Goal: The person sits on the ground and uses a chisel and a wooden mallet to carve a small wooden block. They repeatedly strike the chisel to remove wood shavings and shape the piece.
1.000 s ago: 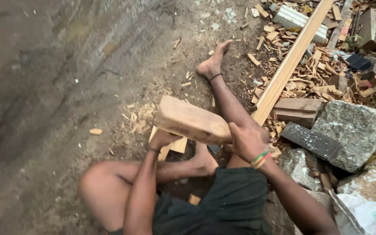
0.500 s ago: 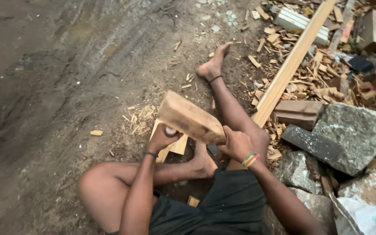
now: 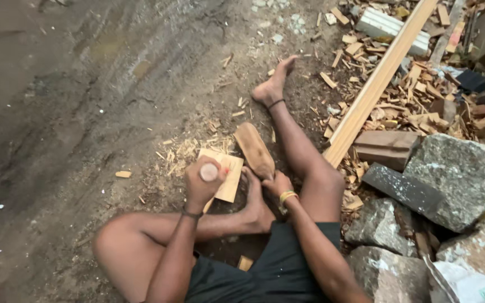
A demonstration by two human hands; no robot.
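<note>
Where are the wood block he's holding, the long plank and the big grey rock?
wood block (image 3: pixel 254 150): head view, middle of its top face.
long plank (image 3: pixel 377 83): head view, mid-length.
grey rock (image 3: pixel 458 174): head view, upper face.

Outdoor woodworking yard: bare dirt ground (image 3: pixel 85 84) fills the frame's left, wood offcuts (image 3: pixel 416 95) (chips, a long plank (image 3: pixel 377 84)) upper right, rough stone blocks (image 3: pixel 461 174) lower right.

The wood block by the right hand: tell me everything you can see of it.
The wood block is a brown, rough-hewn piece, longer than wide, with rounded, worn edges. It stands on edge on the dirt, tilted, its far end pointing away from the person. The right hand grips its near end, and the bent leg's foot lies beside that end. A paler flat board lies just left of it, among wood chips.
</note>
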